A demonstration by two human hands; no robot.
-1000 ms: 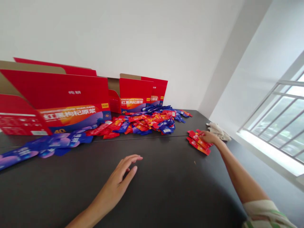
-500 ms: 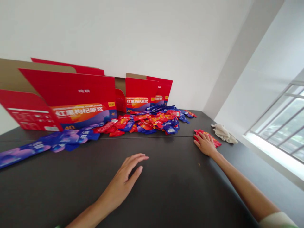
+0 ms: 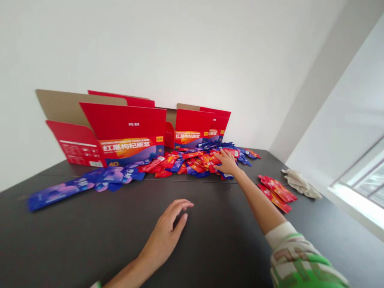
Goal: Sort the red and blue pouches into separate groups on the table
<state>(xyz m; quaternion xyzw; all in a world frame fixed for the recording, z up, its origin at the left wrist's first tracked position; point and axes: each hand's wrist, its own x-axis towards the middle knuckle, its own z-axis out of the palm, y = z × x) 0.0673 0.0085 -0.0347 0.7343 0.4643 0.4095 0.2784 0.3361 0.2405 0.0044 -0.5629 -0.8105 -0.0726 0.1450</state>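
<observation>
Fronting a white wall [image 3: 180, 48], the black table [image 3: 219, 236] lies beneath both unclenched hands [image 3: 168, 230] [image 3: 227, 163].

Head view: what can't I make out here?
In the head view:
Right hand: hides part of the packet pile, so any grip is unclear.
Floor of the left box: hidden by its front panel.
Window: cut off by the right edge.
Packet pile's fine print: too small.

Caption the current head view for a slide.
Right hand at a red-and-blue sachet pile, left hand empty, open red cartons behind.
</observation>
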